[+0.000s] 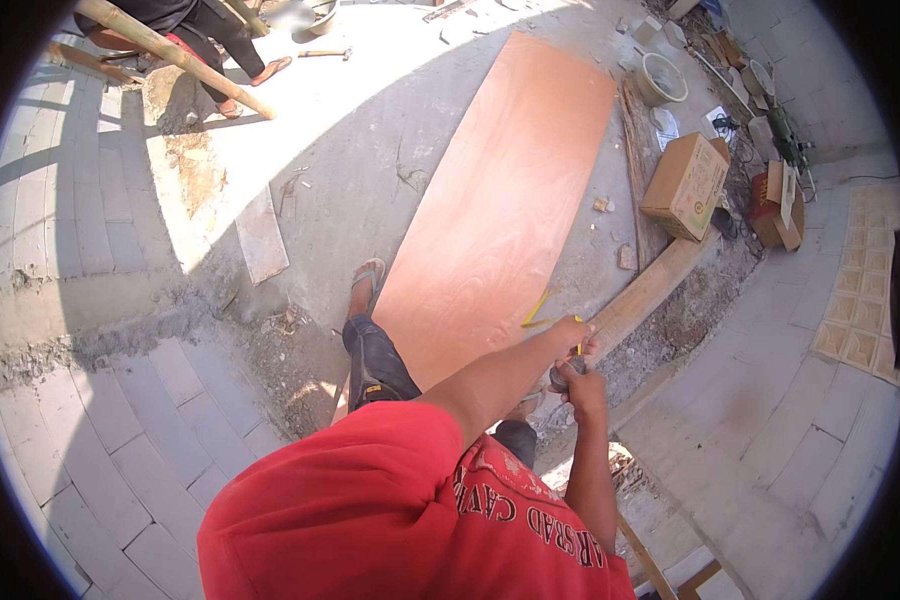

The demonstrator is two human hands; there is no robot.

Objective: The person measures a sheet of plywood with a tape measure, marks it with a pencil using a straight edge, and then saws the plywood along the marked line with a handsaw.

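Observation:
A tape measure (565,374) with a dark case is held in front of me, over the right edge of a long reddish plywood sheet (510,180). My right hand (584,388) is closed round its case. Just above, my left hand (573,334) pinches the yellow tape blade (536,311), part of which shows bent beside the plywood. The fingertips of both hands are close together and partly hide each other. The sheet lies flat on the concrete floor, stretching away from my feet.
Right of the plywood are a wooden plank (640,297), a cardboard box (684,186) and a pale bucket (662,79). Block walls (130,450) rise on both sides. A hammer (325,53) lies far left near a seated person (205,35) and a bamboo pole (170,55).

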